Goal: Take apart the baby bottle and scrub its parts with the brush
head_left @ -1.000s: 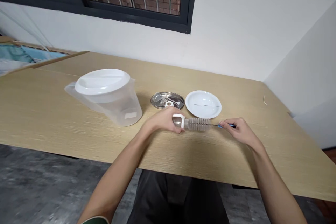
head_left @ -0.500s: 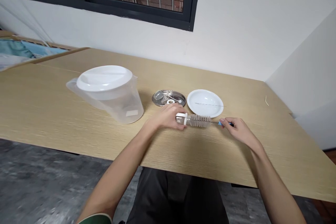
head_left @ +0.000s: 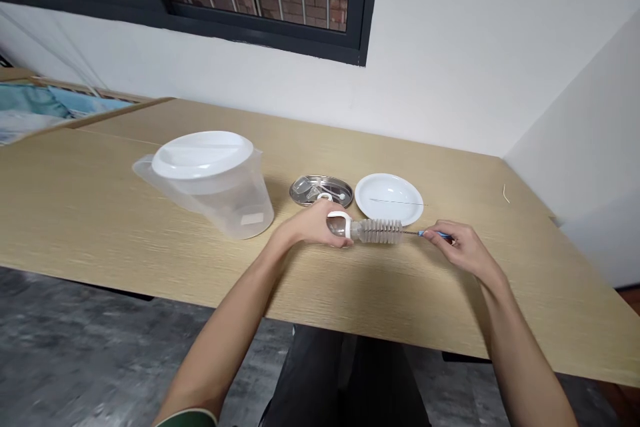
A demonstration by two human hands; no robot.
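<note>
My left hand [head_left: 320,223] is closed around a small clear bottle with white handles [head_left: 338,224], held on its side just above the table, its mouth toward the right. A bottle brush [head_left: 383,231] with pale bristles lines up with that mouth; its tip is at or just inside the neck, I cannot tell how deep. My right hand [head_left: 459,243] pinches the brush's blue handle. Behind the left hand lies an oval metal tray [head_left: 345,203] with small clear and white parts. Beside it is a white dish [head_left: 400,212] with a thin wire-like rod [head_left: 395,201] across it.
A large translucent pitcher [head_left: 225,203] with a white lid [head_left: 203,153] stands on the wooden table [head_left: 350,293] to the left. A thin pale strip [head_left: 506,193] lies at the far right. Behind the table are a wall and a barred window.
The bottle has turned slightly in my left hand, so its white handle shows more. My right hand has shifted a little to the right with the brush handle. The view has tilted slightly.
</note>
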